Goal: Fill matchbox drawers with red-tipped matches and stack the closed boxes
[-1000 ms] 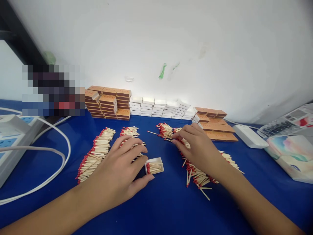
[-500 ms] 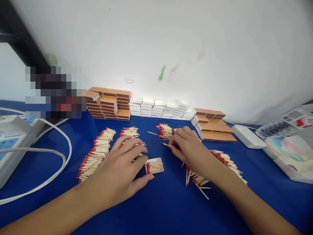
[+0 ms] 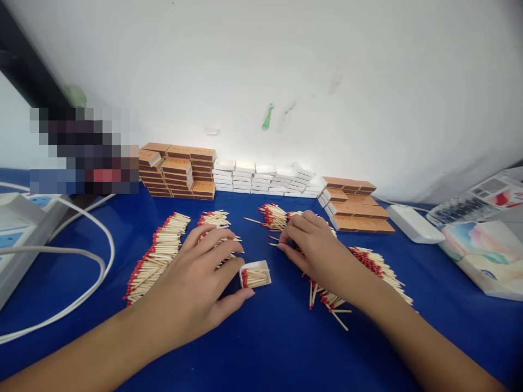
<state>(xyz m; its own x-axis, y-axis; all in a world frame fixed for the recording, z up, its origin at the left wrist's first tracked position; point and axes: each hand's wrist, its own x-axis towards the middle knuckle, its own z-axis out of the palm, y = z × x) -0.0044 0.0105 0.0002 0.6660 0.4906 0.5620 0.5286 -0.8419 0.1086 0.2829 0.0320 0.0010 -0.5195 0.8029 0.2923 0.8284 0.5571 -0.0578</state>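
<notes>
A small white matchbox tray (image 3: 267,268) holds a layer of red-headed matches (image 3: 256,278). Beside its left end is my left hand (image 3: 206,277), fingers spread and thumb apart, with the thumb tip close to the tray's lower corner; whether it touches the tray I cannot tell. My right hand (image 3: 312,245) is pinched on a match (image 3: 273,244), whose red head points left. A second match head shows just above that one, partly behind the fingers. More loose matches (image 3: 273,216) lie in a pile behind the right hand.
Rows of matches (image 3: 163,245) lie at the left, and another heap (image 3: 376,264) at the right. Along the wall stand orange matchboxes (image 3: 177,169), white trays (image 3: 263,179) and more orange boxes (image 3: 355,209). Looped white cable (image 3: 110,245), a power strip (image 3: 28,245) and a tissue pack (image 3: 482,256) flank them.
My right hand has shifted slightly, with a second match head now visible by its fingertips. The left hand stays beside the tray. The whole view has moved a little.
</notes>
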